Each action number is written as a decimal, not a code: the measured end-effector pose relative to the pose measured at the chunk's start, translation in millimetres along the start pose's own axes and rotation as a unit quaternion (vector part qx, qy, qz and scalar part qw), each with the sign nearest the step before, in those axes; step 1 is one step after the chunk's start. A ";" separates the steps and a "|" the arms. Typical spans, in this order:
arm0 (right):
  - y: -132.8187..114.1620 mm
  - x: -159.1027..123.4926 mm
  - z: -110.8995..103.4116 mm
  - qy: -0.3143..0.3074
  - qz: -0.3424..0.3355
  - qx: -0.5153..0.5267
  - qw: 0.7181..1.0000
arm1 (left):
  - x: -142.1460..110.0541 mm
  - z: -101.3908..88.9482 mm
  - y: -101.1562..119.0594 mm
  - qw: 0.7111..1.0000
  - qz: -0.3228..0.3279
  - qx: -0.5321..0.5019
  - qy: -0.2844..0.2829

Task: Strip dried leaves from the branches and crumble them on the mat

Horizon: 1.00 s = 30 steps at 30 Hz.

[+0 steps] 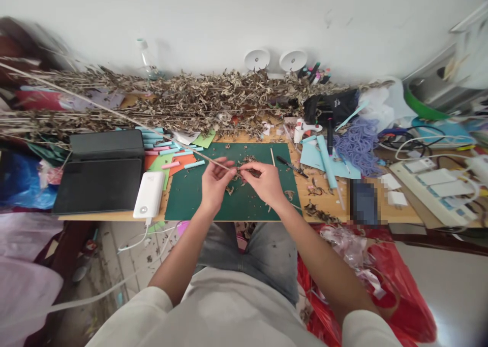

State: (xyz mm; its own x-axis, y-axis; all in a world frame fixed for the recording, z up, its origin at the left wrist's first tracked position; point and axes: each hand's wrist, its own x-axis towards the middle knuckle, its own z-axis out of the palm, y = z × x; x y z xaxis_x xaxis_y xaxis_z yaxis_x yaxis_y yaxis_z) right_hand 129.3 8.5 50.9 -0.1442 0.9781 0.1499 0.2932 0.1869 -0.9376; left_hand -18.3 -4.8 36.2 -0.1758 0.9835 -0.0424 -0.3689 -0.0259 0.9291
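Observation:
A long, thin dried plant stem [125, 117] slants down from the far left to my hands. Near its lower end, my left hand [215, 180] closes on it between thumb and fingers. Right beside that, my right hand [263, 180] pinches at the stem's tip, where some small withered leaves show; what exactly sits between those fingertips is too small to make out. Both hands are just above a green cutting mat [186, 197], on which dry leaf crumbs [229, 190] lie scattered. A black pen [292, 167] rests at the mat's right edge.
Bundled dried stalks [229, 95] stretch along the back by the wall. To the left are a tablet in a case [101, 182] and a white power bank [149, 194]. On the right lie a glue gun [306, 129], purple yarn [356, 141] and a power strip [438, 192].

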 end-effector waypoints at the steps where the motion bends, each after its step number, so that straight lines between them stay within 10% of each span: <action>1: 1.3 -0.9 2.1 0.000 0.006 0.017 1.000 | -2.7 0.5 -3.6 1.000 -0.012 0.000 -0.014; 20: 3.5 18.4 -11.1 -0.007 -0.010 -0.129 0.992 | 7.6 -22.6 2.9 0.995 -0.010 0.046 0.085; 30: 12.1 8.2 -39.1 -0.155 0.031 -0.091 0.983 | 9.1 -23.6 5.5 0.995 0.003 0.053 0.084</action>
State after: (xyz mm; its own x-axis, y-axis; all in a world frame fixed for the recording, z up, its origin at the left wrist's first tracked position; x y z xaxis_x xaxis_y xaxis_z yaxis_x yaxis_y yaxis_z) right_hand 168.7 22.3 53.0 -0.3929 0.9189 -0.0352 0.4703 0.1679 -0.8664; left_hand -43.5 -0.3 32.3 -0.3316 0.9392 -0.0894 -0.2703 -0.0038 0.9628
